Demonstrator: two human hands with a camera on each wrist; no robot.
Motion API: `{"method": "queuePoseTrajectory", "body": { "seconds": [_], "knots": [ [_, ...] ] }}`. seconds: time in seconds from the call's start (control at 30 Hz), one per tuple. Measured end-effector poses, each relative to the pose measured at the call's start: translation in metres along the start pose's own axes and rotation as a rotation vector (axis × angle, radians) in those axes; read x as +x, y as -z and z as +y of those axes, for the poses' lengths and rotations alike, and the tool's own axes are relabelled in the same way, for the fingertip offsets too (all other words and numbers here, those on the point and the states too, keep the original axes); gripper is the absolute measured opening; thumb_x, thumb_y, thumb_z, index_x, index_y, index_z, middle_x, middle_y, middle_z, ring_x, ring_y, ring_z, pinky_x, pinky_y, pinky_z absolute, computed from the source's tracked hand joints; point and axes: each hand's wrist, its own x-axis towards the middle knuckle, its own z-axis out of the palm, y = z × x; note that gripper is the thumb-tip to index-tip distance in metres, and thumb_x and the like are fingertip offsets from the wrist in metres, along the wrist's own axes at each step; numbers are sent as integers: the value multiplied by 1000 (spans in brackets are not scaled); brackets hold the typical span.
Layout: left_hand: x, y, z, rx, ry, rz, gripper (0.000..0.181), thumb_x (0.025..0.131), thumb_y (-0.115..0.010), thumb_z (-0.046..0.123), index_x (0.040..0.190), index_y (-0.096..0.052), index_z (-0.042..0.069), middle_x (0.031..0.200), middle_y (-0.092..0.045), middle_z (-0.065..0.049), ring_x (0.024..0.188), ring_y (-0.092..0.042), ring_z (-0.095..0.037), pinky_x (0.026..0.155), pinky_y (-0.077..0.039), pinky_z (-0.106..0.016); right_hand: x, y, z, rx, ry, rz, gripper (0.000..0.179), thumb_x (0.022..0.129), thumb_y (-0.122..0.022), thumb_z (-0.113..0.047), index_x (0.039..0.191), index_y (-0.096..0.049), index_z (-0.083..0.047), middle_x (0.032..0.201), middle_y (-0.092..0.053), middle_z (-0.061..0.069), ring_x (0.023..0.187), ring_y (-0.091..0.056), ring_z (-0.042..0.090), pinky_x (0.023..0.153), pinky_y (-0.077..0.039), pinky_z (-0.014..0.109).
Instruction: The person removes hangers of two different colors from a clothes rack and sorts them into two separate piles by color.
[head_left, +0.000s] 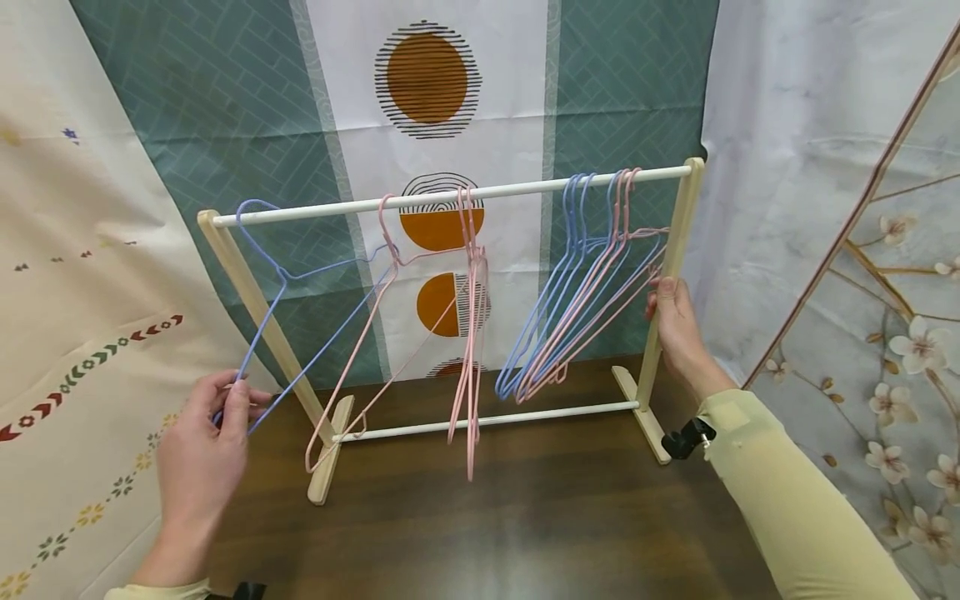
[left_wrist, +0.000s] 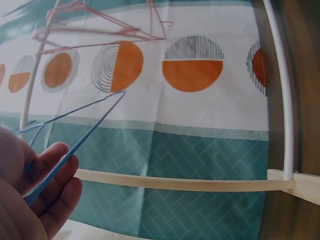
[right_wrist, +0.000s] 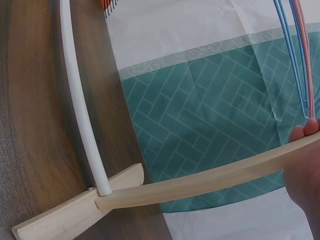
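Observation:
My left hand pinches the lower corner of a blue clothes hanger, thumb against fingers. This hanger's hook sits over the top rail near the rack's left end. In the left wrist view, the blue hanger passes across the fingers. My right hand grips the wooden right post of the clothes rack, partly out of the right wrist view. One pink hanger hangs right of the held one. Further along are a few pink hangers, then a bunch of blue and pink hangers beside the right post.
The rack's wooden feet stand on a dark brown wooden surface, joined by a white lower bar. Patterned cloth hangs behind, with a cream cloth on the left and a flowered one on the right.

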Motion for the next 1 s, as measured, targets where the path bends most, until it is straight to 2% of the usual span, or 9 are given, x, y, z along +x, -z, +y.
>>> {"method": "queuePoseTrajectory", "body": {
  "seconds": [0.23, 0.37, 0.47, 0.6, 0.83, 0.9, 1.0],
  "knots": [
    [-1, 8, 3, -23, -27, 30, 15, 110, -65, 5, 122, -73, 0, 93, -67, 41, 82, -64, 24, 74, -43, -2, -5, -5, 1, 11, -7, -8, 36, 119, -28, -43, 132, -49, -16, 95, -48, -1, 90, -51, 18, 87, -39, 27],
    [-3, 12, 2, -47, -26, 30, 15, 110, -65, 4, 122, -74, -1, 93, -69, 37, 80, -66, 21, 75, -46, -1, -2, -5, 1, 13, 9, -10, 38, 120, -28, -42, 134, -49, -13, 96, -48, 2, 90, -50, 20, 86, -39, 28],
    [-4, 16, 0, -86, -20, 20, 15, 111, -64, 2, 122, -73, -3, 93, -72, 31, 80, -68, 16, 76, -49, -3, 2, -5, 0, 16, 23, -8, 40, 120, -28, -40, 136, -48, -9, 97, -48, 4, 90, -49, 22, 85, -39, 28],
    [-6, 21, -4, -114, -22, 7, 14, 111, -62, 0, 120, -71, -5, 93, -74, 26, 80, -71, 12, 76, -52, -5, 3, -5, -2, 2, 17, -3, 37, 121, -28, -39, 134, -48, -11, 96, -47, 3, 91, -50, 23, 86, -39, 30],
    [-18, 28, -14, -150, -47, -13, 15, 109, -62, -6, 121, -71, -9, 96, -77, 20, 78, -72, 8, 76, -54, -7, -1, -3, -5, -18, 0, -48, 35, 121, -24, -39, 133, -46, -15, 102, -46, 9, 94, -49, 23, 92, -37, 33],
    [-22, 29, -16, -149, -57, -30, 15, 109, -62, -8, 121, -70, -9, 96, -77, 19, 78, -72, 8, 76, -55, -8, -6, -3, -13, -22, -8, -59, 38, 121, -23, -38, 135, -46, -10, 103, -45, 12, 95, -49, 25, 93, -36, 36],
    [-26, 30, -21, -148, -61, -59, 15, 108, -62, -10, 121, -70, -9, 96, -76, 21, 79, -72, 9, 76, -55, -8, -6, -1, -12, -28, -10, -52, 42, 121, -23, -38, 137, -45, -6, 103, -45, 12, 95, -49, 26, 94, -37, 36]
  ]
}}
